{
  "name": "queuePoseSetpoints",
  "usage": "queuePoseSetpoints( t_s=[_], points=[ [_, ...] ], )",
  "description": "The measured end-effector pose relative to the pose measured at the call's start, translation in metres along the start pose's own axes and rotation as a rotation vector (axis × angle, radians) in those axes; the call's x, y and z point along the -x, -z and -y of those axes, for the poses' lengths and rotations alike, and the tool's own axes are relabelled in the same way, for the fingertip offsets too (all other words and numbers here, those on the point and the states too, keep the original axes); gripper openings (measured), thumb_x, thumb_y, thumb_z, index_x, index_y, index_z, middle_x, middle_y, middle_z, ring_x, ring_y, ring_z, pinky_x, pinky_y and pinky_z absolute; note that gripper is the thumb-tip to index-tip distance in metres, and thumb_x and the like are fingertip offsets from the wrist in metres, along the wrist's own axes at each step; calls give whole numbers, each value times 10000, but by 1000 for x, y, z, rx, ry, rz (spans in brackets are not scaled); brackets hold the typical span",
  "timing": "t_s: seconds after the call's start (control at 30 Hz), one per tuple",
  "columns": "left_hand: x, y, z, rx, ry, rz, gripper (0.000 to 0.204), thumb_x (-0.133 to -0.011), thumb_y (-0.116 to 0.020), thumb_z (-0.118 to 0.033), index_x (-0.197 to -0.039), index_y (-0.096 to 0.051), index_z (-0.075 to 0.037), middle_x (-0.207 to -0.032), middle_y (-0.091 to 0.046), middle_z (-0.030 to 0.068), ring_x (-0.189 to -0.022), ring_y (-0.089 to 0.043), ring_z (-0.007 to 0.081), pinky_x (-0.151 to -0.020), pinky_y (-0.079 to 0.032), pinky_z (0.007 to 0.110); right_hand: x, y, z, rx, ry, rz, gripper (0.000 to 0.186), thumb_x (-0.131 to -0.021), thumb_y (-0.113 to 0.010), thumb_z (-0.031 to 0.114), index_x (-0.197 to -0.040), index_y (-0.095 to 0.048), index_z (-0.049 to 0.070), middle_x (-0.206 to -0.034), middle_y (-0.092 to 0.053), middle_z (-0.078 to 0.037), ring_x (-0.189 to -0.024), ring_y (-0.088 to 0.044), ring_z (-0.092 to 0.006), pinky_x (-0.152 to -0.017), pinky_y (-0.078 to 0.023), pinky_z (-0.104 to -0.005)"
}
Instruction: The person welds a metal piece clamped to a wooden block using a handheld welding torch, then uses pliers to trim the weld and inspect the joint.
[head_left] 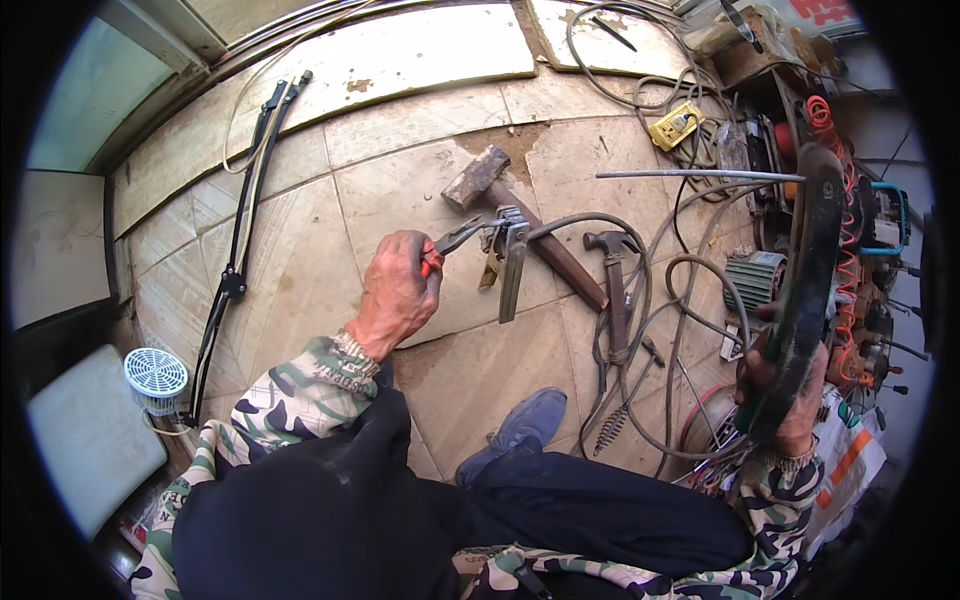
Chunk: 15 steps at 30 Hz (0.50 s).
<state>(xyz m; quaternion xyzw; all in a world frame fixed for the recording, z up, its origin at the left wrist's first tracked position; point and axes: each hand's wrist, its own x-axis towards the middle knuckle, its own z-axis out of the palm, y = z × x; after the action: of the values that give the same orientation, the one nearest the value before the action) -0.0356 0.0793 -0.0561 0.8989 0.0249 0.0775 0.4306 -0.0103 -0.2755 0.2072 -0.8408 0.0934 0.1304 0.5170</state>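
Observation:
My left hand (395, 290) is closed around red-handled pliers (455, 237). Their jaws reach a small grey metal clamp-like piece (513, 265); what exactly they grip is too small to tell. A dark cable runs off from that piece. Just behind lies a sledgehammer (480, 177), its wooden handle slanting under the metal piece. My right hand (790, 385) is wrapped round a long, dark, curved object (815, 250) close to the camera, which partly hides the hand. A thin grey rod, like a welding rod (700, 175), sticks out leftward from its upper part.
A claw hammer (613, 270), looped cables (690, 285) and a spring-handled tool (612, 430) lie on the tiles. A yellow socket box (675, 127) is farther back. Machines and a green motor (755, 278) line the right. A folding arm (235, 280) and white round-topped device (156, 378) stand left.

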Motion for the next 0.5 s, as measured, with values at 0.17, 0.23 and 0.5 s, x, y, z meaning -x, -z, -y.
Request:
queuePoseSetpoints(
  t_s=[0.17,0.23,0.5],
  points=[
    [2,-7,-1,15,-3,6,141,-827,-624,10,-957,-571,22,-871,-595,200,-831,-588,396,-737,-479,457,-1,-3,-13,-2,46,49,338,-878,-653,32,-1208,-601,-22,-794,-611,0,-641,-585,-92,-580,-481,-227],
    [2,-4,-1,12,-3,-2,141,-827,-623,12,-958,-571,23,-873,-596,201,-833,-588,397,-738,-480,457,-6,-3,-18,283,129,151,342,-861,-653,35,-1197,-616,-13,-853,-642,4,-717,-596,-79,-662,-492,-224],
    [2,-3,-3,31,-8,24,147,-827,-620,19,-962,-562,31,-875,-592,210,-831,-588,401,-742,-480,456,-12,-61,-18,198,121,168,258,-903,-689,81,-1130,-611,-14,-871,-635,7,-735,-572,-54,-658,-475,-219]
  ],
)
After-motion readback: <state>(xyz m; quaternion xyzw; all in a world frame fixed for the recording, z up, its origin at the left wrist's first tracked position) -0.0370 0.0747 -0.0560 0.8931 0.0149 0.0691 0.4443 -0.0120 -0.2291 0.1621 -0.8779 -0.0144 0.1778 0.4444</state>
